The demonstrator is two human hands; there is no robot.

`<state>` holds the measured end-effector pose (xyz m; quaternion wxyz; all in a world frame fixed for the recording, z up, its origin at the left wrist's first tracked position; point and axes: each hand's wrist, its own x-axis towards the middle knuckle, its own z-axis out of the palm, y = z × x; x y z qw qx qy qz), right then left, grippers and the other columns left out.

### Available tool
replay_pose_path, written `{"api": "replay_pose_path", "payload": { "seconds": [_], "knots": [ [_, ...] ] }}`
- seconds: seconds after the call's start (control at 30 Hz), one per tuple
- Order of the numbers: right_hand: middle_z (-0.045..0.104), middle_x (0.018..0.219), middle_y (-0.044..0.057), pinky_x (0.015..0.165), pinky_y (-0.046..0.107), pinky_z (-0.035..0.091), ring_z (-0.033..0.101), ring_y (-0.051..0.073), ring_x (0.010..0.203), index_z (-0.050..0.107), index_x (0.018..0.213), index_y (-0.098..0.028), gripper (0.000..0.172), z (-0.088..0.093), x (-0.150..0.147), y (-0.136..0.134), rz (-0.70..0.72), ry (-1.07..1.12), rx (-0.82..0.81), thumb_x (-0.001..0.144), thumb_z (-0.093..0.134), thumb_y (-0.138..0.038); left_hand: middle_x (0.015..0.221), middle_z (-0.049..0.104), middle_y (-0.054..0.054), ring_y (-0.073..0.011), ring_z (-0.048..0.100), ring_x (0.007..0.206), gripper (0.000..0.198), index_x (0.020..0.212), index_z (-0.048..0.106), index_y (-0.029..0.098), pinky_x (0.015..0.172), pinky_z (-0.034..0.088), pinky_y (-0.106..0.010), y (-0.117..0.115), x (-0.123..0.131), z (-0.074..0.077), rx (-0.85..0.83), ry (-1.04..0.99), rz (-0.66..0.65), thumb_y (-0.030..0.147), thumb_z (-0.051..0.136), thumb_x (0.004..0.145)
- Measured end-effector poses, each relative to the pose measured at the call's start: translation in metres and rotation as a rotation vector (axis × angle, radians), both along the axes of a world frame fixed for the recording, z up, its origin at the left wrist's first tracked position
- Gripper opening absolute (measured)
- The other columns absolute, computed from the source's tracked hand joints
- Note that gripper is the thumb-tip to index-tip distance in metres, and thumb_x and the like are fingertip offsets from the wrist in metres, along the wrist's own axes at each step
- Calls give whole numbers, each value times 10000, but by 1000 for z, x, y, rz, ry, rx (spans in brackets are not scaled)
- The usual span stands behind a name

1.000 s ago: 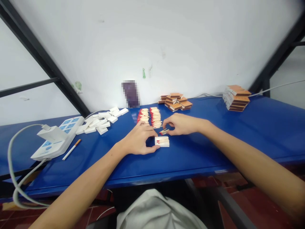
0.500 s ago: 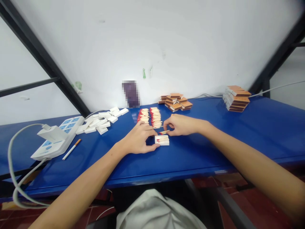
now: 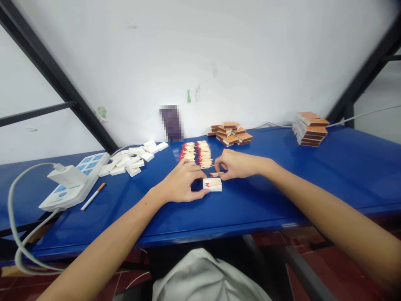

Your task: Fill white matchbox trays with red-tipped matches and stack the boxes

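A small white matchbox tray (image 3: 213, 184) lies on the blue table (image 3: 282, 188), with a few red-tipped matches in it. My left hand (image 3: 181, 182) rests beside it, thumb and fingers closed on the tray's left end. My right hand (image 3: 239, 164) hovers just behind the tray and pinches a few matches (image 3: 216, 173) by their ends, red tips pointing left. Two rows of loose matches (image 3: 197, 153) lie right behind both hands.
A heap of white inner trays (image 3: 134, 158) lies at the left, beside a white power strip (image 3: 75, 179) with a grey cable and a cigarette (image 3: 93, 196). Brown matchbox sleeves are piled at the back (image 3: 230, 133) and stacked at the far right (image 3: 310, 128).
My right hand has drawn the pinched matches slightly back and up from the tray. My left hand stays on the tray, which has barely shifted.
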<state>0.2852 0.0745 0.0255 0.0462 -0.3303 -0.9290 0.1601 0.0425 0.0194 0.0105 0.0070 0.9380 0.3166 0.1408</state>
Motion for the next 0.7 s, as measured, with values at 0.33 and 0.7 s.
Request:
{"api": "replay_pose_path", "payload": {
  "seconds": [0.33, 0.7],
  "knots": [
    [634, 766, 9, 560, 246, 324, 528, 125, 629, 668, 854, -189, 177, -1, 1, -1, -28, -17, -35, 783, 669, -351, 861, 658, -35, -211, 588, 867, 291, 990, 692, 190, 885, 370, -378, 0, -1, 1, 15, 8, -33, 450, 614, 885],
    [588, 720, -12, 563, 238, 293, 503, 121, 617, 625, 845, -195, 183, -3, -1, 1, 11, -16, -37, 779, 654, -364, 881, 670, -40, -210, 587, 874, 274, 987, 698, 186, 886, 383, -369, -1, -1, 1, 13, -7, -43, 425, 631, 869]
  ]
}}
